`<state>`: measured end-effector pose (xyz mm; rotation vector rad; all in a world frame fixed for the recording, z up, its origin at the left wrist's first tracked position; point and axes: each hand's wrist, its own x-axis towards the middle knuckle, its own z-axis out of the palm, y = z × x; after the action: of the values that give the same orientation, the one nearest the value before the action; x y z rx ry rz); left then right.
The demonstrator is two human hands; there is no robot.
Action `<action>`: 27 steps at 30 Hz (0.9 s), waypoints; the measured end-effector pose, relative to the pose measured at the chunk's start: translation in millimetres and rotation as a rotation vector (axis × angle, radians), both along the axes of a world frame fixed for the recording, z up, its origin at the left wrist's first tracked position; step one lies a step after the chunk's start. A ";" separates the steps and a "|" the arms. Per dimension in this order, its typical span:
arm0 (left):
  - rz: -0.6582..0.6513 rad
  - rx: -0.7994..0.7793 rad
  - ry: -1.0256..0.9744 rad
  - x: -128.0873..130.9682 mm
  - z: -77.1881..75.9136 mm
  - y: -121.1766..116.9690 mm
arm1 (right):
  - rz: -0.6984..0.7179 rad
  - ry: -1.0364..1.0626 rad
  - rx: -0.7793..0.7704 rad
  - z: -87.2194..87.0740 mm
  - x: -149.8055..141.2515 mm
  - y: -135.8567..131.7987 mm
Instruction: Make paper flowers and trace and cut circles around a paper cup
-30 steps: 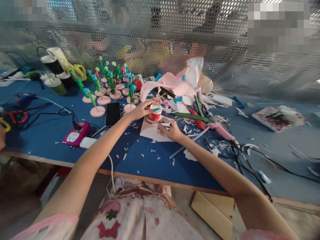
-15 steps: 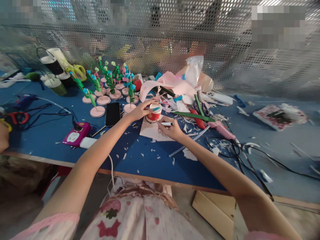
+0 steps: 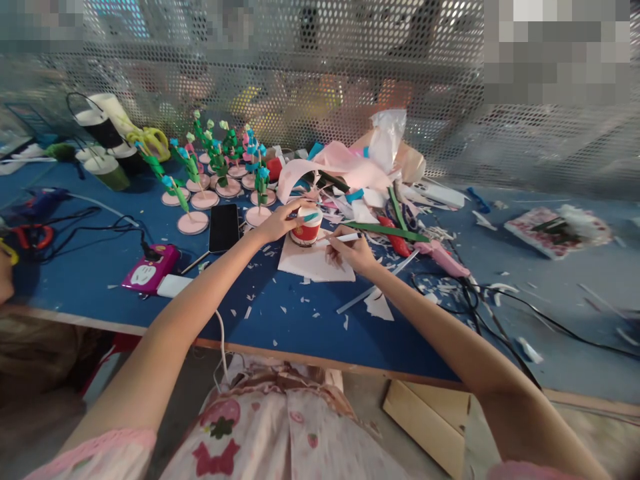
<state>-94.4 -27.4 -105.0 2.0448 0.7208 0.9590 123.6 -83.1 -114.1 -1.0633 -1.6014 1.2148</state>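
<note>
A blue table (image 3: 295, 327) is supporting a pale sheet (image 3: 313, 267). On it, the left hand (image 3: 281, 221) is gripping a red-and-white cup (image 3: 306, 233), axis standing vertical; the right hand (image 3: 354, 252) is clasping a white pen (image 3: 349, 237), lying crosswise, dark end pointing right.

I see through one wide camera on the wearer's head, pitched forward and down at the table (image 3: 300, 330) from close above. My frame runs from the wearer's clothes (image 3: 270, 427) up to the mesh (image 3: 325, 73) beyond.
</note>
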 end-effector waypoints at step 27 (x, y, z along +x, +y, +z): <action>0.077 0.154 0.077 1.0 -1.1 -2.3 | -0.100 0.135 -0.202 -4.9 2.4 70.2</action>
<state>-93.4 -29.7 -106.1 2.2121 0.7923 1.0111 126.0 -12.9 -118.9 -1.1471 -1.3289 1.3713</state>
